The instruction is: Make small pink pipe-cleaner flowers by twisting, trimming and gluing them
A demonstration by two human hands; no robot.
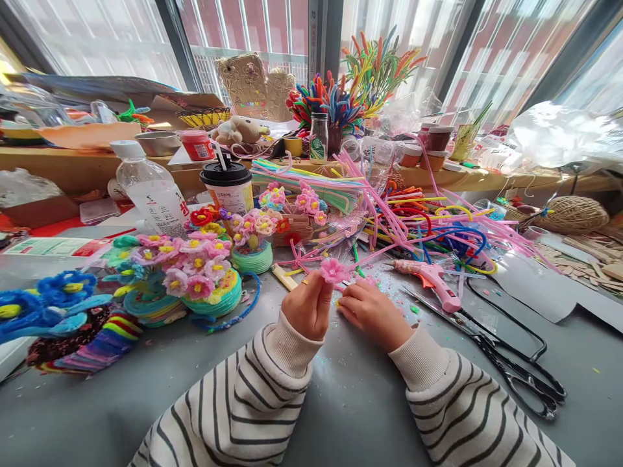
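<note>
My left hand [307,303] is closed in a pinch around a pink pipe-cleaner flower [335,270], held upright just above the grey table. Close beside it, my right hand [374,312] rests low over the tabletop with its fingers curled together. A small yellow piece [338,303] shows at those fingertips, too small to name for certain. Beyond the right hand lie a pink glue gun [433,280] and a pair of black-handled scissors [523,376]. Left of my hands stand pots of pink pipe-cleaner flowers [197,269] on coiled turquoise bases.
Loose pipe cleaners [438,224] are heaped at the back right. A lidded drink cup [227,188] and a plastic bottle [150,191] stand at the back left. Blue flowers [63,292] lie at far left. A twine ball [577,214] sits at right.
</note>
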